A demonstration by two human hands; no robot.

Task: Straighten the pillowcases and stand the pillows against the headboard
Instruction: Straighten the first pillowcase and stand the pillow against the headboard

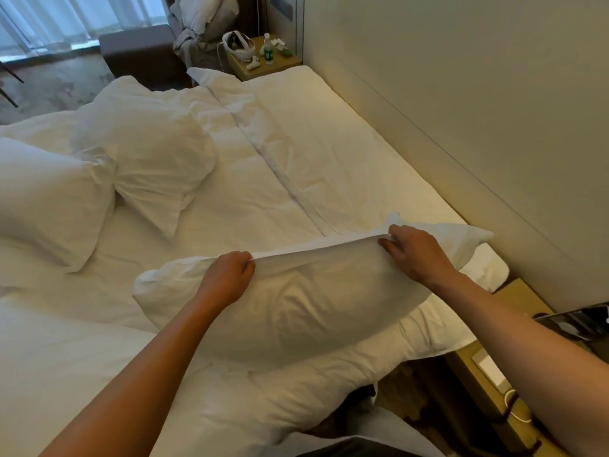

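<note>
A white pillow (313, 301) lies across the near corner of the bed, close to the beige headboard (461, 110) on the right. My left hand (227, 278) and my right hand (415, 252) both pinch the far edge of its pillowcase, and the cloth is stretched taut between them. Two more white pillows lie on the left side of the bed: one rumpled pillow (148, 159) further back, and one smoother pillow (46, 199) at the left edge. Another white cushion lies under the held pillow at the bed's near edge.
White sheets (296, 133) cover the mattress, with a seam running down the middle. A far nightstand (263, 65) holds a headset, a controller and a bottle. A near nightstand (494, 374) with cables stands at right. An armchair and curtains are at the back.
</note>
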